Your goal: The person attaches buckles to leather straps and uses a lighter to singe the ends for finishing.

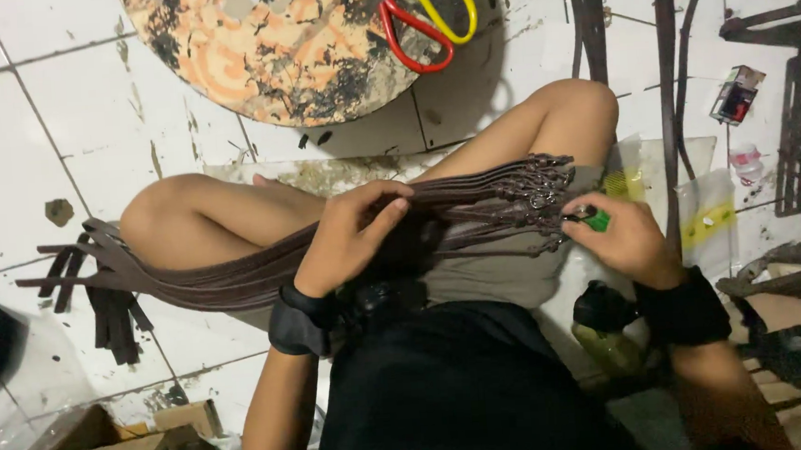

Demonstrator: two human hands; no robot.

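I see bundle of dark brown leather straps point(264, 270) (flat, matte) across lap; left hand point(350, 237) curled gripping them; right hand point(626, 239) pinching small green lighter point(595, 220).

Hard light from overhead glares off the white floor tiles point(88, 114) and throws a dark shadow right of the round board point(288, 46), while the lower corners below it fall dim, soft and slightly blurred.

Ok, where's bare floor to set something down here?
Bare white floor tiles lie at upper left, bordered by the round board and the bundle of dark straps. The right side is crowded: hanging straps, plastic bags and a small packet.
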